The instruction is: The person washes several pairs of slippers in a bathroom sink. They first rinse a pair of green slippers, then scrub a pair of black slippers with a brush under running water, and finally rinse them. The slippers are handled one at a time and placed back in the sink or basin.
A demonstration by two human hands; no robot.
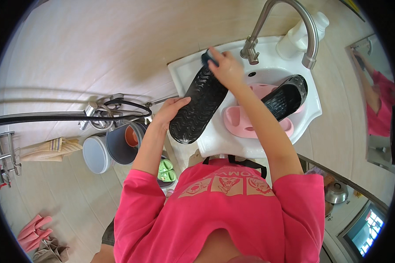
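A black slipper [198,105] is tilted over the left side of the white sink [232,148], its zigzag-grooved sole facing up. My left hand [167,113] grips its near end by the edge, thumb on the sole. At the far end my right hand [227,70], slightly blurred, closes round a small dark scrubbing brush [206,58] that touches the sole. The brush is partly hidden by my fingers. In the basin, the other black slipper [285,98], streaked with white suds, lies on pink slippers [235,120]. My right forearm covers part of the pink pair.
A curved metal faucet [250,52] rises at the sink's back, beside a white bottle [294,39]. Left of me are a shower hose [52,117], buckets [97,153] and green slippers [166,171]. A mirror [375,105] hangs at the right.
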